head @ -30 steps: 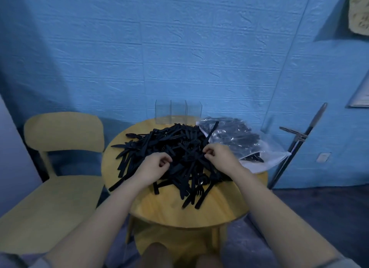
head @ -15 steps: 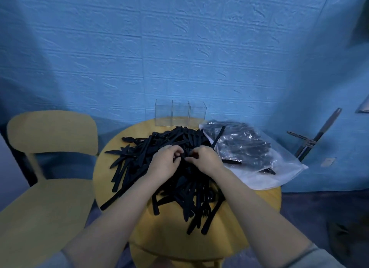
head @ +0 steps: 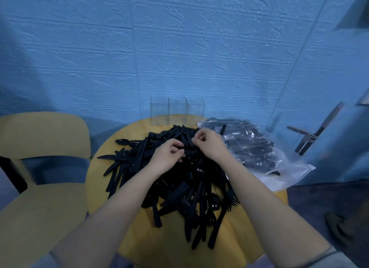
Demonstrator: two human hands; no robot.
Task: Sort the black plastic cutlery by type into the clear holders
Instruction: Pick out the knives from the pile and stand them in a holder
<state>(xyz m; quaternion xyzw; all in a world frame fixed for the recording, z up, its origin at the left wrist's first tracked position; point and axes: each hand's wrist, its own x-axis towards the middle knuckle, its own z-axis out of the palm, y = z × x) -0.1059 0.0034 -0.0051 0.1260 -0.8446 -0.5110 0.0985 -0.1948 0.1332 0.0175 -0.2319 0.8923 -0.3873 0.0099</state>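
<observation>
A big heap of black plastic cutlery covers the middle of the round wooden table: knives, forks and spoons mixed together. Three clear holders stand side by side at the table's far edge, with nothing in them. My left hand and my right hand meet at the far top of the heap. The fingers of both are curled and pinch black pieces there; a fork's tines show between them. Which pieces each hand holds is hidden by the fingers.
A clear plastic bag holding more black cutlery lies on the table's right side and hangs over its edge. A yellow chair stands to the left. A metal stand leans against the blue wall at the right.
My hands have come together from apart and moved farther up the heap toward the holders. The camera has come closer to the table and tilted down.
</observation>
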